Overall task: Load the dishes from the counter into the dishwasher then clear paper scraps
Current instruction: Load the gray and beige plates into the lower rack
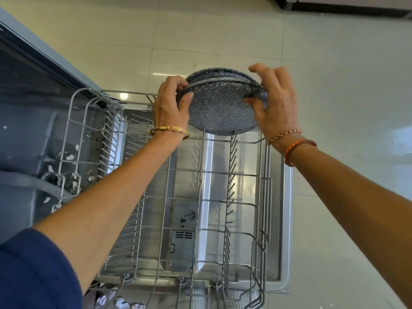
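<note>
- My left hand [170, 103] grips the left rim of the plates [220, 103], thumb curled over the front face
- My right hand [275, 101] holds the right rim, thumb pressed on the front, fingers loosely bent behind
- The plates, two speckled grey ones stacked together, stand nearly upright, lower edge at the far end of the rack [200, 197]
- The rack sits pulled out over the open dishwasher door [286, 219]
- Paper scraps [71, 157] lie inside the tub on the left, more on the floor [223, 30] near the bottom edge

Bright, even daylight; glare streaks on the glossy cream tiled floor [200, 41] and the open stainless-steel dishwasher door [209, 166]; soft shadows; wide-angle bending at edges; slight overall softness.
</note>
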A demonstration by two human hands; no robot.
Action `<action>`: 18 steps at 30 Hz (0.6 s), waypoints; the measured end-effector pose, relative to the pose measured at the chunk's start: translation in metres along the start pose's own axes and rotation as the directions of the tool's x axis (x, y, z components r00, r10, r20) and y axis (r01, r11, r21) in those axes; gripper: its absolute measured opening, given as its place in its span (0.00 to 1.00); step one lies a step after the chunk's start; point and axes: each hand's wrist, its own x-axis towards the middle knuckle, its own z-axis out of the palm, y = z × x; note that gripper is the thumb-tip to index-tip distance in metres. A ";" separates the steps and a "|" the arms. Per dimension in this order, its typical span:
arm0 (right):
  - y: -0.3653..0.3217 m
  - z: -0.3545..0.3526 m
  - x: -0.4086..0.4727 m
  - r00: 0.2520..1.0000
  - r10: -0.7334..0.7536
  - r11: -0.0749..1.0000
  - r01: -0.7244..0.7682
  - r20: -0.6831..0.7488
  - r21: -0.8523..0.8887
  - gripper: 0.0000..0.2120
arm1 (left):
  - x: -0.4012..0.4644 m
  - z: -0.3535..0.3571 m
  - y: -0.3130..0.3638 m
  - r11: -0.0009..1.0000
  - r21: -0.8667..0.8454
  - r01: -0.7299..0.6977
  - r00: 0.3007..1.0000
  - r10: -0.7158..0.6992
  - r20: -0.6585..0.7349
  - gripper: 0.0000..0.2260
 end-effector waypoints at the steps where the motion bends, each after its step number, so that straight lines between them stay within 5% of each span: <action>1: -0.001 0.001 -0.002 1.000 0.031 0.999 -0.031 -0.001 0.009 0.18 | 0.001 0.000 0.001 1.000 0.025 0.000 0.999 -0.001 0.034 0.10; 4: 0.000 0.004 -0.008 0.988 0.152 0.988 -0.151 0.041 -0.022 0.16 | -0.001 0.005 -0.003 0.979 0.202 -0.036 0.956 -0.025 0.292 0.23; 6: 0.004 0.005 -0.015 0.953 0.223 0.973 -0.205 0.205 -0.104 0.23 | -0.005 0.010 -0.009 0.935 0.350 -0.060 0.853 -0.134 0.505 0.35; 8: 0.005 0.003 -0.019 0.896 0.242 0.966 -0.186 0.373 -0.179 0.30 | -0.005 0.013 -0.016 0.905 0.424 -0.032 0.777 -0.244 0.581 0.42; 11: 0.008 0.001 -0.017 0.858 0.257 0.956 -0.160 0.445 -0.245 0.35 | 0.000 0.017 -0.016 0.888 0.459 -0.018 0.770 -0.281 0.573 0.41; 13: 0.010 0.002 -0.020 0.901 0.246 0.960 -0.177 0.358 -0.215 0.32 | -0.002 0.017 -0.008 0.897 0.443 -0.007 0.831 -0.241 0.502 0.35; 15: 0.003 -0.001 -0.029 0.970 0.189 0.982 -0.182 0.153 -0.058 0.24 | -0.012 0.014 0.004 0.927 0.375 -0.002 0.917 -0.148 0.370 0.28; 18: -0.020 -0.013 -0.037 0.980 0.108 0.983 -0.081 -0.167 0.162 0.19 | -0.032 0.000 0.022 0.968 0.246 -0.054 0.983 0.008 0.183 0.18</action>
